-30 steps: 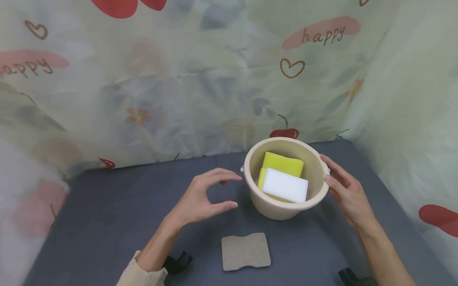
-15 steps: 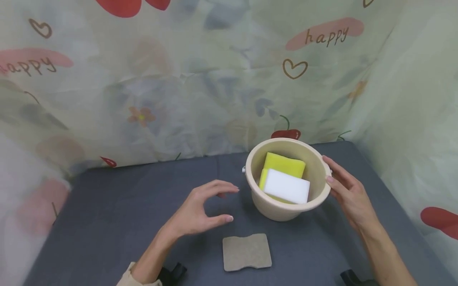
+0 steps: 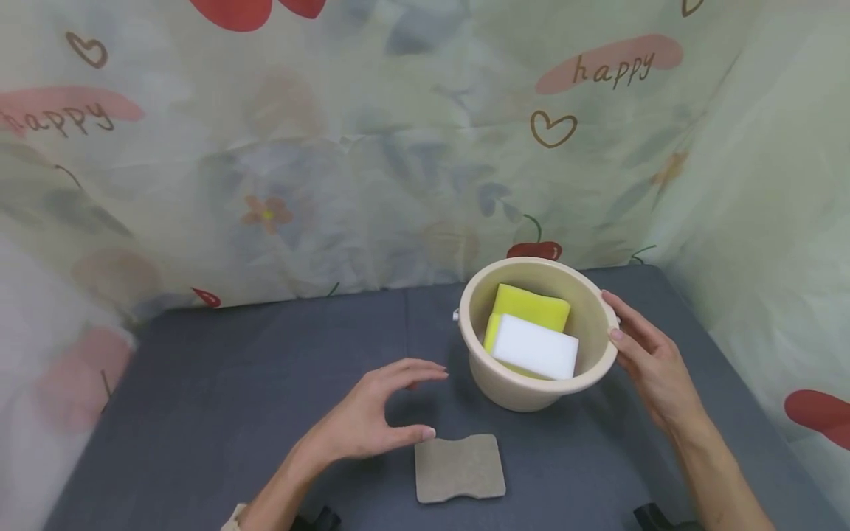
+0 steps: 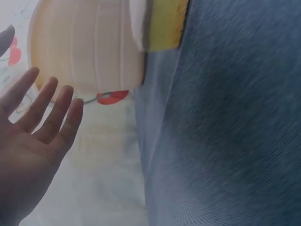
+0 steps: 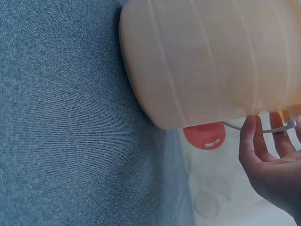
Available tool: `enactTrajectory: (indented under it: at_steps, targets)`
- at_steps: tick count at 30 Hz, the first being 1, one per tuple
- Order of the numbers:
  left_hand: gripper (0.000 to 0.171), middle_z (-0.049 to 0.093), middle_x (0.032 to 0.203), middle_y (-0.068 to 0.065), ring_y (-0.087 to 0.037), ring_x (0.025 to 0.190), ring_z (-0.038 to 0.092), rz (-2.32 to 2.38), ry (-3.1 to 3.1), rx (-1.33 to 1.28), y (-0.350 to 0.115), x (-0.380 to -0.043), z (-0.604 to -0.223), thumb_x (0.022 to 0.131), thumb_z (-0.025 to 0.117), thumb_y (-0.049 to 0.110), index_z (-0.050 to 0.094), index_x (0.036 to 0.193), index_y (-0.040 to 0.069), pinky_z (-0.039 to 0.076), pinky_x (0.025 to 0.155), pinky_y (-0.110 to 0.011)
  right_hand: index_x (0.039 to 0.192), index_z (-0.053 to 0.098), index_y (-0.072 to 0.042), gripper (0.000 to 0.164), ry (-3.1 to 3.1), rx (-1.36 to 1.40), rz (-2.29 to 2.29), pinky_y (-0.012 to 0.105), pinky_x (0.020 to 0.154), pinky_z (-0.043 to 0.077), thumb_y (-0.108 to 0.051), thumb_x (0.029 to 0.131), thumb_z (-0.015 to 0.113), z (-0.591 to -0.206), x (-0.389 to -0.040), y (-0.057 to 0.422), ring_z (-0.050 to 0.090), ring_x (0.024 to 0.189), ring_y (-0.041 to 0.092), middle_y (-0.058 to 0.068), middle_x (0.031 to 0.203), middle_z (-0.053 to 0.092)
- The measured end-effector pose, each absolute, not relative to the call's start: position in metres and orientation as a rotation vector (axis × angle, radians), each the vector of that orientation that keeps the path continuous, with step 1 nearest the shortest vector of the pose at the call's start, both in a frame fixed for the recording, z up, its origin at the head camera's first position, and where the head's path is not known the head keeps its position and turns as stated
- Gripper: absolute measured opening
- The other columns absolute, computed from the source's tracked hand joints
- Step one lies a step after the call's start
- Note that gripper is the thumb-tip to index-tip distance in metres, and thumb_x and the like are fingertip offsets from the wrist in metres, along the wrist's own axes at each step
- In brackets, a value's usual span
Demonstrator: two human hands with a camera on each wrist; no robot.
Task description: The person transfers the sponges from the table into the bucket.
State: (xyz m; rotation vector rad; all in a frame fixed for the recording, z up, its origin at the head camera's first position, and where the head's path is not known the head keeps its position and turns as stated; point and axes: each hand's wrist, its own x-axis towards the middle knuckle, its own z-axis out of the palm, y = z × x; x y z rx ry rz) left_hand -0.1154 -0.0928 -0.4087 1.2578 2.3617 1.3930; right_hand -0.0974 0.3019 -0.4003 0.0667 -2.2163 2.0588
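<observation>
A cream bucket (image 3: 494, 387) stands on the table, a yellow sponge (image 3: 531, 306) and a white sponge block (image 3: 536, 346) inside it. My right hand (image 3: 657, 372) holds the bucket's right rim by the handle mount; in the right wrist view its bent fingers (image 5: 248, 136) meet the wall below the rim. Nearer me lies a notched grey-topped sponge (image 3: 461, 472), whose yellow underside shows in the left wrist view. My left hand (image 3: 372, 413) hovers left of the bucket, fingers spread and holding nothing, its thumb tip overlapping the grey-topped sponge's top left corner in the head view.
A dark grey cloth covers the table (image 3: 232, 413). Printed curtains (image 3: 372, 184) hang along its back and both sides. Black straps (image 3: 654, 516) show near both wrists at the bottom edge.
My left hand has moved down and toward me, away from the bucket's left side to the grey-topped sponge. The right hand stays on the bucket. The head view has shifted slightly.
</observation>
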Motion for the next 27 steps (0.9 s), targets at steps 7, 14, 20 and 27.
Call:
enactTrajectory:
  at_steps: [7, 14, 20, 27]
  targets:
    - [0.066, 0.049, 0.144, 0.009, -0.013, 0.133, 0.047, 1.29, 2.334, 1.175, -0.096, -0.104, -0.417, 0.085, 0.08, 0.027, 0.05, 0.144, 0.031, 0.045, 0.104, -0.041, 0.155, 0.037, -0.016, 0.055, -2.234, 0.083, 2.044, 0.01, 0.092, 0.044, -0.018, 0.103, 0.056, -0.399, -0.097, 0.302, 0.039, 0.139, 0.006, 0.002, 0.159, 0.033]
    - [0.067, 0.05, 0.142, 0.008, -0.014, 0.129, 0.05, 1.227, 2.355, 1.173, -0.1, -0.095, -0.428, 0.085, 0.079, 0.038, 0.05, 0.144, 0.027, 0.046, 0.101, -0.038, 0.154, 0.038, -0.017, 0.055, -2.219, 0.072, 2.054, 0.01, 0.091, 0.044, -0.018, 0.103, 0.056, -0.399, -0.097, 0.301, 0.04, 0.137, 0.005, 0.001, 0.159, 0.034]
    - [0.068, 0.052, 0.141, 0.009, -0.012, 0.128, 0.05, 1.226, 2.274, 1.089, -0.101, -0.088, -0.432, 0.083, 0.081, 0.038, 0.053, 0.143, 0.024, 0.047, 0.099, -0.033, 0.154, 0.039, -0.016, 0.054, -2.194, 0.062, 2.064, 0.01, 0.091, 0.044, -0.018, 0.103, 0.056, -0.4, -0.097, 0.302, 0.042, 0.135, 0.004, 0.001, 0.159, 0.035]
    - [0.07, 0.051, 0.14, 0.011, -0.01, 0.128, 0.049, 1.103, 2.184, 0.979, -0.098, -0.083, -0.437, 0.084, 0.077, 0.048, 0.05, 0.145, 0.026, 0.042, 0.105, -0.035, 0.154, 0.039, -0.015, 0.054, -2.184, 0.069, 2.078, 0.011, 0.091, 0.045, -0.017, 0.102, 0.057, -0.4, -0.097, 0.301, 0.044, 0.133, 0.002, 0.001, 0.158, 0.035]
